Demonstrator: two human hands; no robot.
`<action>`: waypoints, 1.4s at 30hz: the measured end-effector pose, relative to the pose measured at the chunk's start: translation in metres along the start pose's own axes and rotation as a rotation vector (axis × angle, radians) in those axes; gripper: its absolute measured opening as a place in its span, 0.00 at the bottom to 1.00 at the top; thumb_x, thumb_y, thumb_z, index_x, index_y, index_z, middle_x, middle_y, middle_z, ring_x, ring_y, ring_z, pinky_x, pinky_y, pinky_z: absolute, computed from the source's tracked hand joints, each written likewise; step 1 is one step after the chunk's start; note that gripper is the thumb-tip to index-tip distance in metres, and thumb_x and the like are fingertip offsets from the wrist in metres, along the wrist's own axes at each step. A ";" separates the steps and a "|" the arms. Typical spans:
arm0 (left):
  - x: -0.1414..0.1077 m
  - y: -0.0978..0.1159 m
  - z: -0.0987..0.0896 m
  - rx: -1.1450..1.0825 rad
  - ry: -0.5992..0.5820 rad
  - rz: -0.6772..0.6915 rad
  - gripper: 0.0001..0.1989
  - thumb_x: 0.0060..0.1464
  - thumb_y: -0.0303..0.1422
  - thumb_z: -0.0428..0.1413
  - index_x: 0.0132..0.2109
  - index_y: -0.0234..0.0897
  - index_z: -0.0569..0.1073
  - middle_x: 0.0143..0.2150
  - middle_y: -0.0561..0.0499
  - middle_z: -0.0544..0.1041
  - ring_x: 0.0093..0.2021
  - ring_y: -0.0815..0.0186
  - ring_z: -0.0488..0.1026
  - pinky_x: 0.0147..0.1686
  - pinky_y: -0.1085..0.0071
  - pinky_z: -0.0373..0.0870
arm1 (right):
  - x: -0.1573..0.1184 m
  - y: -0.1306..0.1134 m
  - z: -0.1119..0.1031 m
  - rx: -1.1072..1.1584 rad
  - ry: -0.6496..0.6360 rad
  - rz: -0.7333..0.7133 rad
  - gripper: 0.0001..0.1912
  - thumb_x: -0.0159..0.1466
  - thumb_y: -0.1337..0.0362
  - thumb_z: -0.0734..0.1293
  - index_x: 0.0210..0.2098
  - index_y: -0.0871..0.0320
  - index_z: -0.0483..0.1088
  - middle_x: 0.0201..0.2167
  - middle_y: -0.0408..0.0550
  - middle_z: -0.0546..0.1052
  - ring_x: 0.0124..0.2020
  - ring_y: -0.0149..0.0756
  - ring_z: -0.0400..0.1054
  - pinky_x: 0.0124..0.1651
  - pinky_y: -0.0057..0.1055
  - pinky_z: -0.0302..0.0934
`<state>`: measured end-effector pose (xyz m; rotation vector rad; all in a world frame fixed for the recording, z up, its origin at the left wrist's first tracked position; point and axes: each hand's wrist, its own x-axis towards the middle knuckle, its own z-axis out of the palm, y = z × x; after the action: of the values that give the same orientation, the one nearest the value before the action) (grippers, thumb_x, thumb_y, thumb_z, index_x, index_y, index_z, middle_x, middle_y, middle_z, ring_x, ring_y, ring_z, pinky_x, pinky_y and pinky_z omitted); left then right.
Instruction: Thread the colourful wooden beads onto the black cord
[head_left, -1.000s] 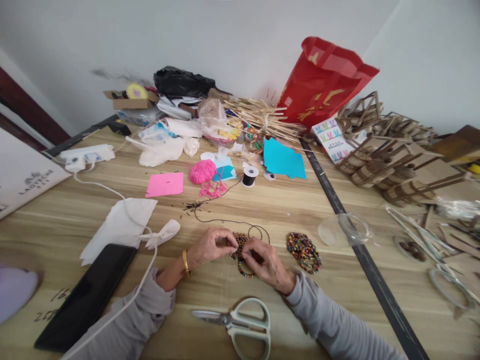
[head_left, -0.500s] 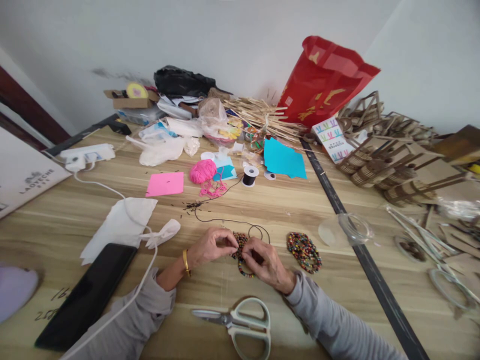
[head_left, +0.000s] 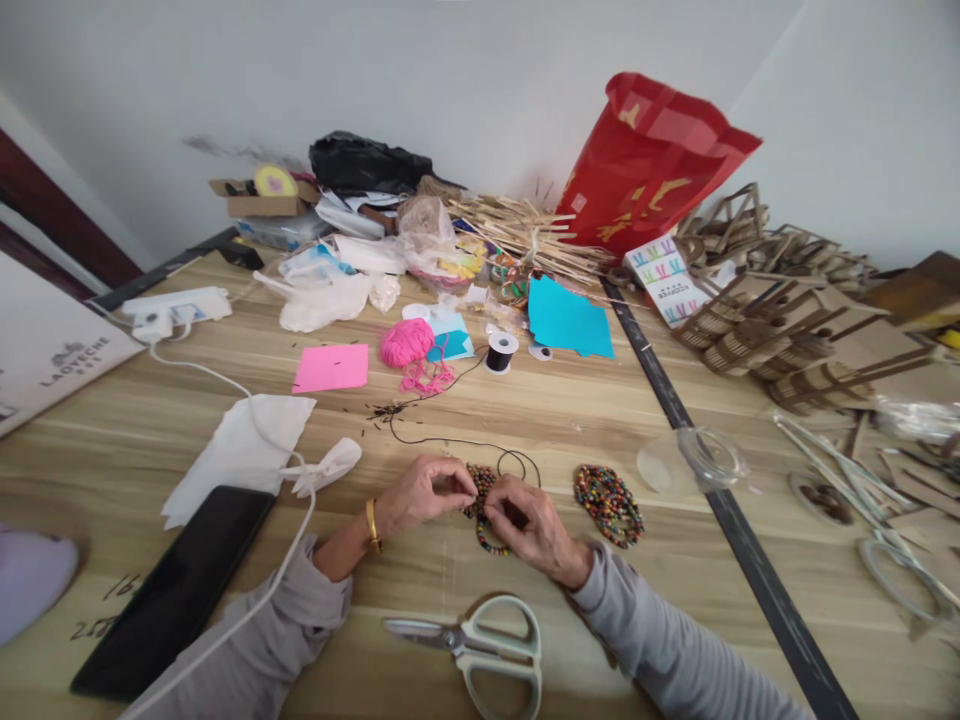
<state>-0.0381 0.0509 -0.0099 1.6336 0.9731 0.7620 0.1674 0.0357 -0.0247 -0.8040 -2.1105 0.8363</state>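
Observation:
Both my hands meet over a small heap of multicoloured beads (head_left: 481, 478). My left hand (head_left: 431, 490), with a gold bracelet (head_left: 373, 526) at the wrist, pinches at the left of the beads. My right hand (head_left: 534, 528) pinches just right of them, its fingertips close to the left ones. A beaded loop (head_left: 491, 546) hangs below the fingertips. What exactly sits in each pinch is too small to make out. Black cord (head_left: 439, 439) trails from the beads towards a spool of black cord (head_left: 500, 352). Scissors (head_left: 480, 640) with pale handles lie nearer me, blades to the left.
A second pile of bead strings (head_left: 609, 506) lies right of my hands. At the left are a black phone-like slab (head_left: 176, 590), a white cable (head_left: 296, 560) and white tissue (head_left: 225, 460). Pink yarn (head_left: 406, 343) and a blue sheet (head_left: 570, 318) lie farther back. Woven baskets (head_left: 780, 335) crowd the right.

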 end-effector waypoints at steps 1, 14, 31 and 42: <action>0.000 0.000 0.000 -0.001 0.001 0.001 0.04 0.47 0.29 0.59 0.30 0.31 0.76 0.30 0.49 0.76 0.33 0.66 0.73 0.37 0.72 0.70 | 0.000 0.000 0.000 -0.001 -0.001 -0.001 0.07 0.66 0.65 0.60 0.31 0.59 0.65 0.26 0.46 0.70 0.27 0.31 0.62 0.30 0.26 0.57; 0.000 0.001 0.000 0.006 0.002 0.007 0.04 0.47 0.29 0.60 0.31 0.32 0.76 0.30 0.49 0.76 0.33 0.67 0.73 0.36 0.72 0.70 | 0.000 -0.002 -0.001 -0.007 -0.014 0.003 0.08 0.66 0.65 0.60 0.30 0.59 0.65 0.25 0.46 0.70 0.26 0.31 0.62 0.29 0.26 0.57; 0.000 0.001 0.000 -0.005 -0.007 -0.006 0.04 0.47 0.29 0.60 0.31 0.32 0.76 0.31 0.49 0.77 0.33 0.66 0.74 0.37 0.72 0.70 | 0.001 -0.003 -0.001 -0.007 -0.006 0.004 0.08 0.66 0.65 0.60 0.30 0.59 0.65 0.25 0.46 0.69 0.26 0.30 0.62 0.29 0.26 0.57; 0.001 0.002 0.000 -0.007 -0.008 -0.005 0.04 0.47 0.29 0.59 0.31 0.31 0.76 0.31 0.48 0.76 0.33 0.66 0.73 0.38 0.71 0.70 | 0.001 -0.002 0.000 -0.005 -0.006 0.009 0.09 0.66 0.63 0.59 0.30 0.59 0.65 0.24 0.46 0.69 0.26 0.31 0.62 0.29 0.27 0.56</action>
<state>-0.0375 0.0511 -0.0080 1.6265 0.9671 0.7546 0.1667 0.0351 -0.0225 -0.8146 -2.1168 0.8391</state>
